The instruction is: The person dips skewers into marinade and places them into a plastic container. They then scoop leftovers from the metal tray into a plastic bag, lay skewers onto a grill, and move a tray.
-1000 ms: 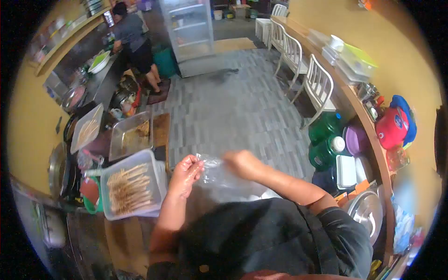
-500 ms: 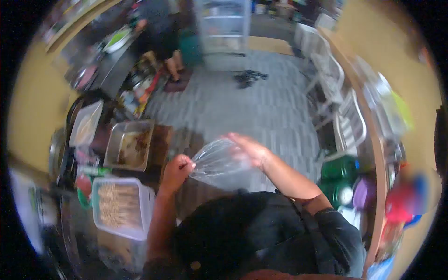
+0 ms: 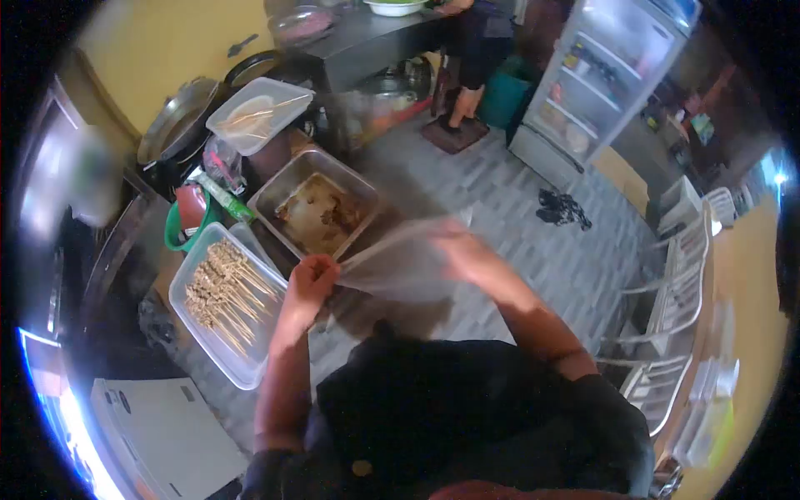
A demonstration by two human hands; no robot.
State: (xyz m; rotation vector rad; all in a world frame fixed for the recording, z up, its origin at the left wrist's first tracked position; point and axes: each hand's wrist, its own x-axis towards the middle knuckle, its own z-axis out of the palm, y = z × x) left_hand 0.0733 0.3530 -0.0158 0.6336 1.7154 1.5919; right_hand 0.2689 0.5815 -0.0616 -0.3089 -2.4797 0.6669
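Observation:
A clear plastic bag point(image 3: 392, 267) stretches between my two hands in front of my body. My left hand point(image 3: 312, 279) is closed, pinching the gathered end of the bag. At the bag's other end is my right hand point(image 3: 467, 254), smeared by motion, so its fingers cannot be made out. Left of my left hand, a clear plastic tub point(image 3: 250, 367) holds many skewers of meat point(image 3: 221, 287) lying side by side. Just beyond that hand stands a metal tray point(image 3: 275, 221) with brown liquid and dark residue in it.
Farther back are a plastic container point(image 3: 225, 125) with sticks, a wok point(image 3: 179, 121) and a green basket point(image 3: 173, 229). Another person point(image 3: 471, 75) stands by the counter. A glass-door fridge point(image 3: 542, 154), a black plastic bag point(image 3: 562, 208) on the floor and white chairs point(image 3: 667, 292) lie beyond and right.
My view has turned left, so the tubs and tray appear nearer the middle. The plastic bag stays between my hands, and my right hand has moved slightly outward, drawing it longer.

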